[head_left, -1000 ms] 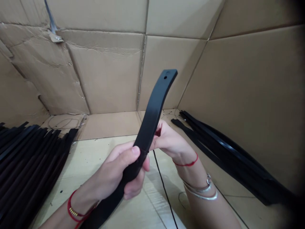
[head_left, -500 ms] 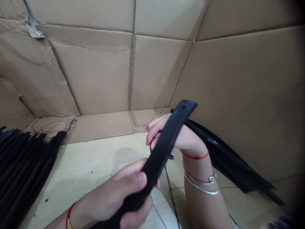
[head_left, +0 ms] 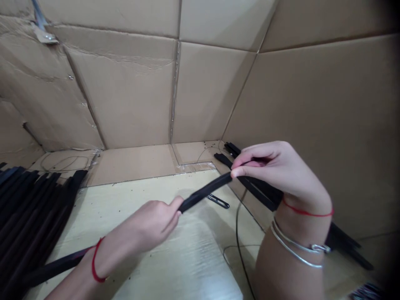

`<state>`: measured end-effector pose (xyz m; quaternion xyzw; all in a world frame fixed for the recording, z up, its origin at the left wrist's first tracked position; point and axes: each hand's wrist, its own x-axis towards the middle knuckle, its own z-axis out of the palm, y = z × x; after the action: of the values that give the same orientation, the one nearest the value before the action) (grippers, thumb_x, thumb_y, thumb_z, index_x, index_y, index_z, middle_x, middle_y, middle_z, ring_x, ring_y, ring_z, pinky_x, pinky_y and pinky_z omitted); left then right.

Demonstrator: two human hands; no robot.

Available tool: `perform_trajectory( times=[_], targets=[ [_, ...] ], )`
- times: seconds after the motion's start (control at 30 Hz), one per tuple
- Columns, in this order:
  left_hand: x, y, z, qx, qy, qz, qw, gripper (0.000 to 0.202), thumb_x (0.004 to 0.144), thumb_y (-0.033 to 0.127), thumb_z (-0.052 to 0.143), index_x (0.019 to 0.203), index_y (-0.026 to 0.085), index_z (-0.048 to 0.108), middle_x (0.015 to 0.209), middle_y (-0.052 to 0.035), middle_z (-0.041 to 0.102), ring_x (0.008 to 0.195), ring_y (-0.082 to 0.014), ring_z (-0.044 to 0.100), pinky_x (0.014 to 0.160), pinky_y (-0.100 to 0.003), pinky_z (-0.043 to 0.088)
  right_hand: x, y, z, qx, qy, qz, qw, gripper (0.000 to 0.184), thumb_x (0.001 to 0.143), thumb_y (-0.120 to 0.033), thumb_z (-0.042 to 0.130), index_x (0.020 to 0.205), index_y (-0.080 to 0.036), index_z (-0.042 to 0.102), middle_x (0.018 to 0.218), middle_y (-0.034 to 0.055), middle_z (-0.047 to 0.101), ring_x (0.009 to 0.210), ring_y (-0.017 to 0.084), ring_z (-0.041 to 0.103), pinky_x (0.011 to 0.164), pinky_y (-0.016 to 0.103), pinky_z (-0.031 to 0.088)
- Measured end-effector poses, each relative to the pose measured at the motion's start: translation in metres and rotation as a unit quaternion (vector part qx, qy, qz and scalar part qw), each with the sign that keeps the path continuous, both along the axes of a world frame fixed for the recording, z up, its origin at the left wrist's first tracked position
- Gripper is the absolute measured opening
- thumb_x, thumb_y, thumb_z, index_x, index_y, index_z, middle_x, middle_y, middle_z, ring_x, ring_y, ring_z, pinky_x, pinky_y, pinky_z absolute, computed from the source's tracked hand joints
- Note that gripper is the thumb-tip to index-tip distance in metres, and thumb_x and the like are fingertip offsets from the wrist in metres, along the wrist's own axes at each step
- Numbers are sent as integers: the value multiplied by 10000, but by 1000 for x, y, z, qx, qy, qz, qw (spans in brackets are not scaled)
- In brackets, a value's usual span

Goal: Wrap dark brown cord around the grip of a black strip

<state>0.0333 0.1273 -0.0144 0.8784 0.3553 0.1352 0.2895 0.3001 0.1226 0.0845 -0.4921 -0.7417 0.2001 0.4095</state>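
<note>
Gripping blk strip [head_left: 206,192] over pale board [head_left: 131,208]: L hand [head_left: 158,221] closed round it, R hand [head_left: 262,164] pinching far end, thumb + fingers. Slotted blk tool [head_left: 220,202] on board behind; strip pile [head_left: 28,216] far L, cardbd wall [head_left: 137,100] beyond.

Soft, fairly dim light reaches you; its source is out of view. Pale glare whitens the near part of the surface [head_left: 118,208], and a faint shadow lies just right of your left hand [head_left: 156,221]. A shaded band slants down the far cardboard wall [head_left: 134,96]. Black strips [head_left: 34,216] at left lose detail; your right edge blurs into darkness.
</note>
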Motion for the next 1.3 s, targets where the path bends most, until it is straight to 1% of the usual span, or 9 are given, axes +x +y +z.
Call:
perform_trajectory(
  times=[0.13,0.27,0.37,0.53,0.83,0.97,1.13,1.2,1.3],
  targets=[
    [-20,22,6,58,-8,112,992,252,965,346,362,1060,192,538,529,43,372,451,-143,281,527,-274,144,-39,-4,-3,-66,14,46,997,238,763,-312,755,650,-137,639,514,-44,409,466,62,314,402,210,211],
    [-41,42,12,63,-66,174,980,228,978,363,323,1030,194,467,585,30,452,517,-163,436,547,-252,232,-90,-5,-14,-100,-27,129,986,263,907,-326,593,716,-148,562,555,-52,392,490,67,320,425,208,236],
    [-56,48,22,59,-120,200,971,205,988,361,294,936,200,409,564,52,447,505,-133,435,543,-236,293,-111,1,-24,-123,-34,200,971,235,928,-290,553,737,-154,532,573,-59,371,517,67,312,456,208,246],
    [-66,36,41,-19,-268,172,948,246,1000,426,305,949,207,406,547,74,428,459,-89,390,474,-199,327,-110,12,-29,-97,35,202,974,380,935,-309,463,598,-168,358,578,-47,243,533,76,218,458,232,175],
    [-55,2,54,-212,-489,45,845,230,1004,362,374,873,190,453,482,75,405,384,-49,341,396,-137,300,-106,22,-31,-86,121,200,968,358,808,-227,530,517,-177,327,505,-66,200,467,48,141,412,217,87],
    [-45,-6,45,-383,-535,-101,747,304,1007,333,289,909,179,532,428,83,338,308,-38,263,341,-109,256,-110,27,-36,-78,148,189,968,387,821,-284,593,526,-169,370,494,-74,218,453,40,147,404,203,84],
    [-28,-7,30,-596,-514,-291,544,297,958,377,275,846,199,485,345,97,307,174,-49,191,250,-125,160,-118,24,-39,-97,165,209,959,377,796,-272,637,535,-165,387,493,-77,246,438,33,166,382,184,94],
    [-26,-6,26,-623,-510,-322,499,278,945,423,302,855,208,453,324,109,319,131,-54,174,230,-139,155,-120,21,-40,-111,163,215,956,356,807,-274,617,550,-163,398,502,-71,263,444,36,182,384,181,106],
    [-27,-3,23,-633,-515,-346,463,266,948,454,331,898,215,437,305,110,363,105,-65,204,228,-138,202,-123,20,-42,-133,166,237,948,333,792,-242,617,548,-158,407,496,-74,262,450,36,184,391,181,104]
  ],
)
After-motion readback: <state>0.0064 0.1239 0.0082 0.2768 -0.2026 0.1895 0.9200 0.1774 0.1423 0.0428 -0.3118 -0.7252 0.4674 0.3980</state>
